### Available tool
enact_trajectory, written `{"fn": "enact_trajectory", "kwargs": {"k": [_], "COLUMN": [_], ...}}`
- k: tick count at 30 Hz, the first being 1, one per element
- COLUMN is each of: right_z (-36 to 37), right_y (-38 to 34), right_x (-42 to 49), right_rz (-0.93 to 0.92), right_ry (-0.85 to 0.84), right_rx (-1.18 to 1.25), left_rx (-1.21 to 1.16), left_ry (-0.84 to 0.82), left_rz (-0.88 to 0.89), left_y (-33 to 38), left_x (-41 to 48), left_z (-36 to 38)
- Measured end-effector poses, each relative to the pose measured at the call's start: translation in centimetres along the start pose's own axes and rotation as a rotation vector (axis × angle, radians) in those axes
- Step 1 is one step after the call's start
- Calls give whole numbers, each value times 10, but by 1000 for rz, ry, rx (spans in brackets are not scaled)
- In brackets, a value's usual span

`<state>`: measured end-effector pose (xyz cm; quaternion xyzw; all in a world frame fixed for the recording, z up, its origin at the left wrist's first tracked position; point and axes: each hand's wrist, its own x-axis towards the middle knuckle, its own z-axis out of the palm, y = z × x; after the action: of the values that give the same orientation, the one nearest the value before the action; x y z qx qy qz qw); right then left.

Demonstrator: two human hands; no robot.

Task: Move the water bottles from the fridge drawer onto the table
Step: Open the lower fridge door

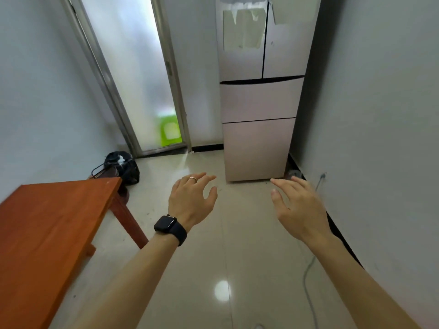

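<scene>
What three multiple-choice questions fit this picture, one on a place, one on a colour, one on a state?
1. Where is the table relative to the fridge?
A. Left of it and nearer the camera.
B. Touching its right side.
C. Behind it.

2. What colour is the watch on the left wrist?
A. White.
B. Black.
C. Red.

3. How are the left hand and right hand?
A. Both open, holding nothing.
B. Left gripping a bottle.
C. Right gripping a drawer.

Answers:
1 A, the table sits at lower left, apart from the fridge.
2 B, its band and face are black.
3 A, both are spread and empty.
</scene>
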<state>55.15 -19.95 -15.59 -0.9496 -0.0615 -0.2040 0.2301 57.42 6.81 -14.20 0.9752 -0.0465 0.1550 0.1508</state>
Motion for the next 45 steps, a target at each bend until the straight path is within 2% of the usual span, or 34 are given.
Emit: {"fn": "enact_trajectory", "kwargs": {"k": [14, 24, 32, 38, 45], "right_z": [90, 195, 251, 296, 330], "right_y": [58, 92, 120, 159, 186], "right_x": [325, 534, 669, 771, 886], "right_rz": [-62, -40, -17, -53, -197], "right_ry": [-49, -100, -124, -157, -210], "right_rx": [-1, -71, -64, -9, 22], "left_rx": [-21, 6, 6, -30, -76], "left_ry": [44, -29, -91, -85, -51], "left_rz": [-109, -38, -14, -88, -237], "left_y": [-46, -95, -117, -125, -121], "left_x": [307, 534, 686, 784, 876], "left_z": [72, 152, 204, 254, 284]}}
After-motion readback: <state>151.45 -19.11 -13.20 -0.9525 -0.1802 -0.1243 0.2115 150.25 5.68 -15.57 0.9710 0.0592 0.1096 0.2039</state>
